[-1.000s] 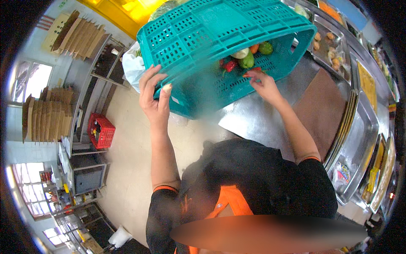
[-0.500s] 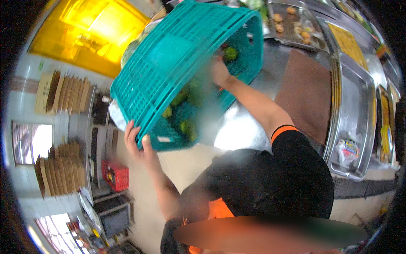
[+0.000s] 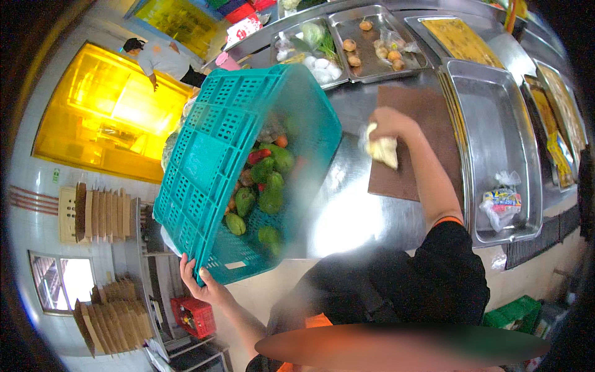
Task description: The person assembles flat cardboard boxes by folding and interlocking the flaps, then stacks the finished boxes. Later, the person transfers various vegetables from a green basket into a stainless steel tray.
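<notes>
A teal plastic crate (image 3: 198, 149) is tipped on its side with its mouth facing me. My left hand (image 3: 211, 290) is closed on its near lower corner. Inside lie several green vegetables (image 3: 271, 199), a red pepper (image 3: 259, 156) and some orange-red round produce, partly blurred by haze. Over the brown mat (image 3: 406, 180) on the steel counter, my right hand (image 3: 392, 123) grips a pale yellow crumpled bundle (image 3: 383, 150). What that bundle is I cannot make out.
Steel trays line the back: one with onions (image 3: 349, 45), another with eggs and greens (image 3: 322, 68). At right, an empty-bottomed tray (image 3: 489, 124) holds a plastic-wrapped packet (image 3: 502, 201). Another person (image 3: 162, 62) stands at far left. A red crate (image 3: 192, 316) sits low at left.
My right hand has come out of the crate and moved right over the mat, now with the pale bundle. The crate appears lower in view; my left hand still grips its corner.
</notes>
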A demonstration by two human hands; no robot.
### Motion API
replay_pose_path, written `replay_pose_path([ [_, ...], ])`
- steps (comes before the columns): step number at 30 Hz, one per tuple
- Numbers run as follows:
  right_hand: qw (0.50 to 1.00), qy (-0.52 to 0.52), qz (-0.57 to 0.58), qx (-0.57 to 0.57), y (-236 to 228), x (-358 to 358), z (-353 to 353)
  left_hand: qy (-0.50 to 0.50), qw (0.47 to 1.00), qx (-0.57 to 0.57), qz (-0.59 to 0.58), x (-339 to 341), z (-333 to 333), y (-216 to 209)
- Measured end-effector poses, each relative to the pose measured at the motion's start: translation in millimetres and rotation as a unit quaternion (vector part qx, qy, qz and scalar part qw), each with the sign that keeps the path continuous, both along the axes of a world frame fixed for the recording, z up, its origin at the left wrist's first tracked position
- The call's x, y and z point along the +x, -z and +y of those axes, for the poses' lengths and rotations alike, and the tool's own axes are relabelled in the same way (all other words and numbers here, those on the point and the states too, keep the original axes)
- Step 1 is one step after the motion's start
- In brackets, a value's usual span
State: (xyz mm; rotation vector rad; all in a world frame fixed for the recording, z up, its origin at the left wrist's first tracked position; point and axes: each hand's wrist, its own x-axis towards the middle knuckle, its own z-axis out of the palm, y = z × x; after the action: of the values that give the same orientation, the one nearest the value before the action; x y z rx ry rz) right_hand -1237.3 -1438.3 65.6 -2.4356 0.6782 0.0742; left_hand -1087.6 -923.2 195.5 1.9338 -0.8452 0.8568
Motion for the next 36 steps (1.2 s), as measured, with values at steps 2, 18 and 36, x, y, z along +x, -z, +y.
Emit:
replay_pose_path([
  [2, 0.988, 0.031, -0.091, -0.125, -21, 23, -33, -0.002, 1.0, 0.005, -0.002, -2, 0, -1],
  [18, 0.951, -0.199, -0.151, -0.18, 36, 99, 208, 0.113, 0.952, 0.241, 0.152, -84, 7, 144],
  [36, 0.979, -0.019, -0.2, 0.007, 160, 24, 244, 0.132, 0.924, 0.352, 0.071, 2, -41, 203],
])
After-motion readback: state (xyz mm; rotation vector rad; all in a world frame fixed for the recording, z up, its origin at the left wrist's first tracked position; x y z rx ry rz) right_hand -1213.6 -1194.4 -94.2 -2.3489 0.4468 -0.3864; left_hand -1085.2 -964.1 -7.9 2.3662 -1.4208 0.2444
